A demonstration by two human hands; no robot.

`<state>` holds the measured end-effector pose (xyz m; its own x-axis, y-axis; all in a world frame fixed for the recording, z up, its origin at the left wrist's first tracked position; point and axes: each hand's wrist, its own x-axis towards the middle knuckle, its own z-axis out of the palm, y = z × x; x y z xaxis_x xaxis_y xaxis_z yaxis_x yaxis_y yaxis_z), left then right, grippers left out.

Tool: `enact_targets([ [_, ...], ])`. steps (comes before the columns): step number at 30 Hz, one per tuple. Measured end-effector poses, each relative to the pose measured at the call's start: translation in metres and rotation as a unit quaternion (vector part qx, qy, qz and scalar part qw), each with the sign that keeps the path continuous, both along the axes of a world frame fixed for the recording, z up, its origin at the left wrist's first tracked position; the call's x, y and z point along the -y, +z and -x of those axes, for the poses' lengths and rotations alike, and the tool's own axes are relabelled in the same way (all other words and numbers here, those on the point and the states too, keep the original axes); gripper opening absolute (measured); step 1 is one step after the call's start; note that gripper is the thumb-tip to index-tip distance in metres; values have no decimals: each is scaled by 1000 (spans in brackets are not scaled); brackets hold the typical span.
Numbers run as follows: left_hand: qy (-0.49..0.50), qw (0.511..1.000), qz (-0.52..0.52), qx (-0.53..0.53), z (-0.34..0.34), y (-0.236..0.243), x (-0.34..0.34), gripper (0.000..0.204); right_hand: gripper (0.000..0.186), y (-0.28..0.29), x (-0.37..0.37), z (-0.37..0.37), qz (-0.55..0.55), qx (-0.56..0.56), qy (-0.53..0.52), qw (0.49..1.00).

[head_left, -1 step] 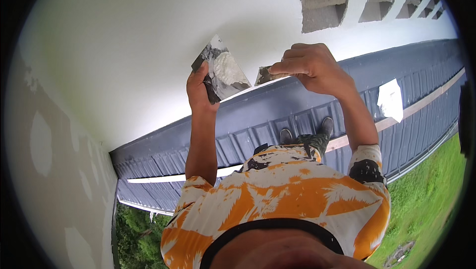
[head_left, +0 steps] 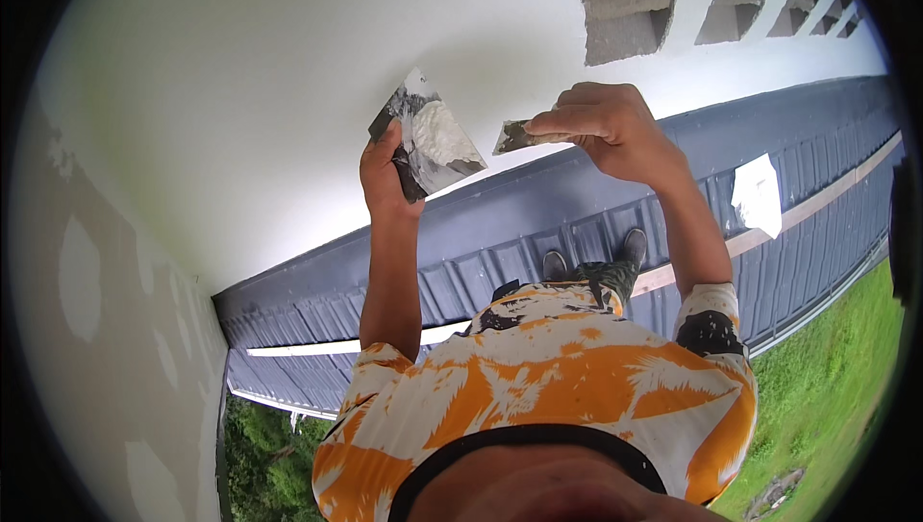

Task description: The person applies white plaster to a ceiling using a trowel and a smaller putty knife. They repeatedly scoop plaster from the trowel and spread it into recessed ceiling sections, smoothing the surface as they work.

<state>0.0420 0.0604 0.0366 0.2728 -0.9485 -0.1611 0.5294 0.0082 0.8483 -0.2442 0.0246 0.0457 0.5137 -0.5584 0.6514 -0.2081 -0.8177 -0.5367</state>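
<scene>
My left hand (head_left: 381, 174) is closed around the dark edge of a wide filling blade (head_left: 441, 172), held up in front of the white wall. A thick lump of white putty (head_left: 444, 135) lies on the blade's face, with grey smears around it. To its right, my right hand (head_left: 617, 133) pinches a small putty knife (head_left: 514, 136). The knife's stained blade points left toward the wide blade, with a narrow gap between them. My fingers hide most of its handle.
A smooth white wall (head_left: 260, 89) rises ahead, with grey angular recesses (head_left: 623, 8) at upper right. The left wall (head_left: 125, 330) has pale patches. I stand on a dark blue ribbed metal roof (head_left: 442, 282). A white sheet (head_left: 758, 197) lies near a wooden batten (head_left: 806, 207); grass (head_left: 841, 359) lies below.
My right hand and the putty knife have shifted very slightly, the knife tilting a little. The wide blade in my left hand has barely moved.
</scene>
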Motion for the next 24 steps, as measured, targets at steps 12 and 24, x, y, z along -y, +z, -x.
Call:
enact_targets([
  [12, -302, 903, 179, 245, -42, 182, 98, 30, 31, -65, 89, -37, -152, 294, -525, 784],
  [24, -388, 839, 210, 319, -79, 247, 188, 40, 29, -37, 101, -70, -108, 207, -592, 772],
])
